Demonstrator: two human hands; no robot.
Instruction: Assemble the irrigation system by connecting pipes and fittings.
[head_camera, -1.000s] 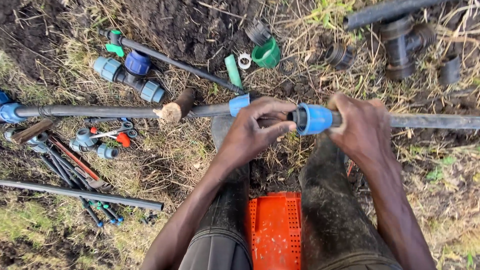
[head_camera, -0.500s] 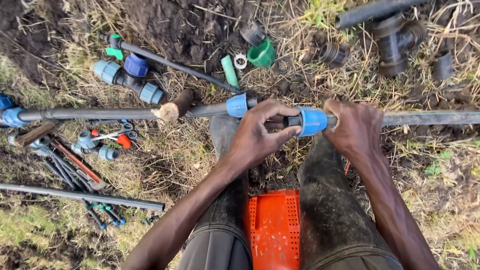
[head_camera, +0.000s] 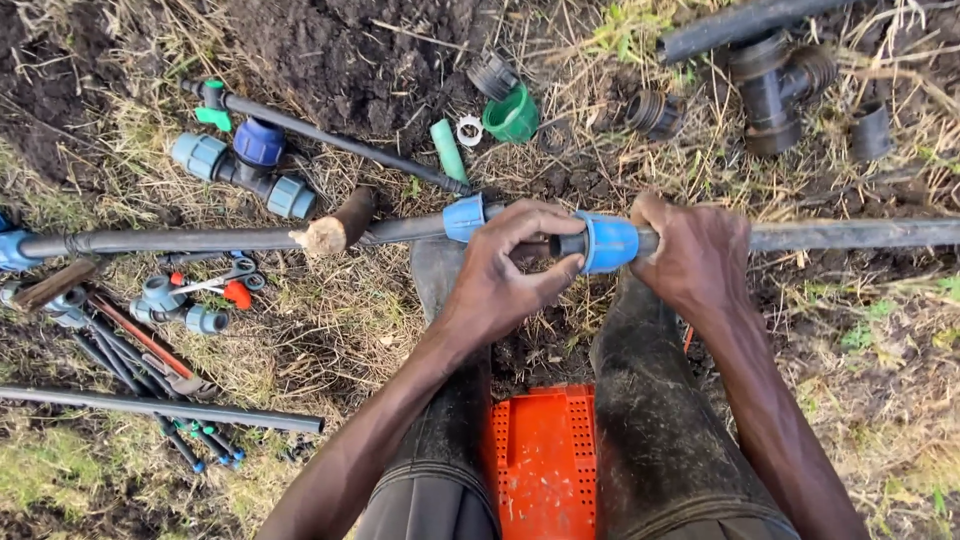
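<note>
Since the earlier frame my left hand (head_camera: 510, 275) has shifted little, its grip closed on the coupling body beside the pale-blue nut (head_camera: 463, 217). My right hand (head_camera: 695, 255) clasps the black pipe (head_camera: 850, 234) against the blue nut (head_camera: 608, 242), seemingly part-tightened.

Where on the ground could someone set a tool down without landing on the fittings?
Bare ground lies right of the right hand, below the black pipe, and on dark soil at the top. It is crowded around the blue-capped fittings, the tools at left and the black tee.
</note>
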